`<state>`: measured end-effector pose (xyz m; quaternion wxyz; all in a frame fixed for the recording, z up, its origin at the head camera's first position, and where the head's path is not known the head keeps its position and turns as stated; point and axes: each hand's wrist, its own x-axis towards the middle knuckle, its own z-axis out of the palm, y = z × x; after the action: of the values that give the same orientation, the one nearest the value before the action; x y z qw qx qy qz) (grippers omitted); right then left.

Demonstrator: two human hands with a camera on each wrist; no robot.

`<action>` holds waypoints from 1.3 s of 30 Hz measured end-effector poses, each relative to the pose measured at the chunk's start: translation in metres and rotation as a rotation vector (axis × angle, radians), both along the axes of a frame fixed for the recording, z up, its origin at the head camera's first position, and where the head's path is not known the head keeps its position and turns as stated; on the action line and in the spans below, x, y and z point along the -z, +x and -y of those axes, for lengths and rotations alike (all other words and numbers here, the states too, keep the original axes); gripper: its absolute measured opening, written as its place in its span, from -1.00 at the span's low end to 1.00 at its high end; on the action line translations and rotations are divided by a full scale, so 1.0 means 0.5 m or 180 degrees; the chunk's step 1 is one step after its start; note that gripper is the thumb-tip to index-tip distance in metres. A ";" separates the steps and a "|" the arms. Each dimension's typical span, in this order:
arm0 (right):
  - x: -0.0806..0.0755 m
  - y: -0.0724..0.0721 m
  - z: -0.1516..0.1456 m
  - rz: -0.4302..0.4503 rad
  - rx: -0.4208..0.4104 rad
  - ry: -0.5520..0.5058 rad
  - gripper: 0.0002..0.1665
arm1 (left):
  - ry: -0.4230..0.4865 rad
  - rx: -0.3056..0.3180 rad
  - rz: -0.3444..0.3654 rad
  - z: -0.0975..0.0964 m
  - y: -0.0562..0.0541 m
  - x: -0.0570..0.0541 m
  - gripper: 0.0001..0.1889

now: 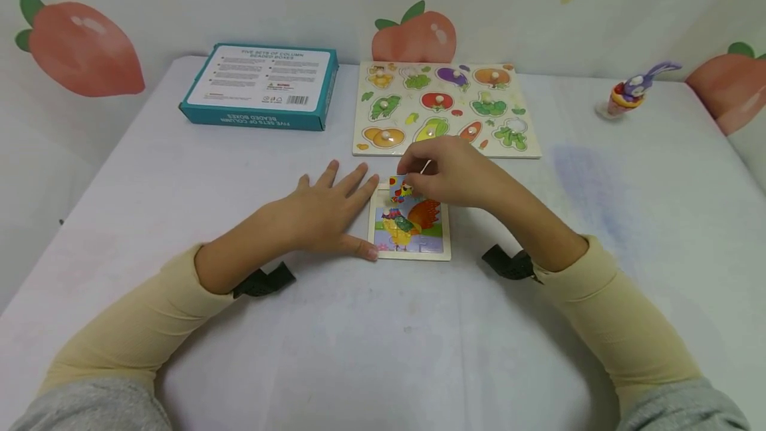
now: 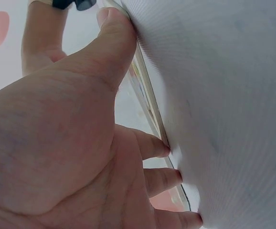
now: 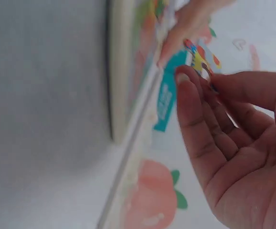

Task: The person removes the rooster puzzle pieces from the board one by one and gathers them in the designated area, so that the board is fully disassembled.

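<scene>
So, left hand [image 1: 317,218]: loose and spread wide, thumb and index tips at the left rim of the rooster jigsaw tray [image 1: 413,256].
Right hand [image 1: 451,168]: pinching a bird-print jigsaw piece [image 1: 397,190], thumb against fingers, just above the tray's upper part.
Tray: sitting on the white surface [image 1: 359,351] between both hands, vegetable knob puzzle [image 1: 408,110] right behind it.

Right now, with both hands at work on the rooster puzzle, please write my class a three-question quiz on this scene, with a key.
1. Which hand pinches a puzzle piece?
2. True or false: in the head view, the teal box lies left of the vegetable board.
3. Fill in: the left hand is spread at the left edge of a wooden ____ holding a rooster picture.

Key: 1. The right hand. 2. True. 3. Frame.
</scene>
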<state>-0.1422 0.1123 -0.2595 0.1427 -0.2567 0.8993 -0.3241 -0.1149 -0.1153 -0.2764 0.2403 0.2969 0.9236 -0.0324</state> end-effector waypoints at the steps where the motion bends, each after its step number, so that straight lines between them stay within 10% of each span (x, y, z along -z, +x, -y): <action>1: -0.005 -0.002 -0.005 0.0038 0.0028 0.0031 -0.87 | 0.0005 0.0000 -0.0004 0.000 0.000 0.000 0.27; 8: -0.030 -0.013 -0.036 0.0364 0.0128 0.0030 -0.88 | 0.0008 -0.0013 0.0006 0.001 0.001 -0.001 0.27; 19: -0.050 -0.030 -0.076 0.0116 0.0131 0.0467 -0.92 | -0.0006 -0.0011 -0.0008 0.000 0.002 -0.001 0.27; 39: -0.013 -0.093 -0.151 0.1063 0.0054 0.1017 -0.91 | 0.0012 -0.0005 -0.0028 0.001 0.001 0.005 0.28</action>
<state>-0.1885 0.1875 -0.2529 0.3255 -0.1660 0.9052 -0.2168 -0.1143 -0.1158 -0.2792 0.2357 0.2964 0.9250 -0.0318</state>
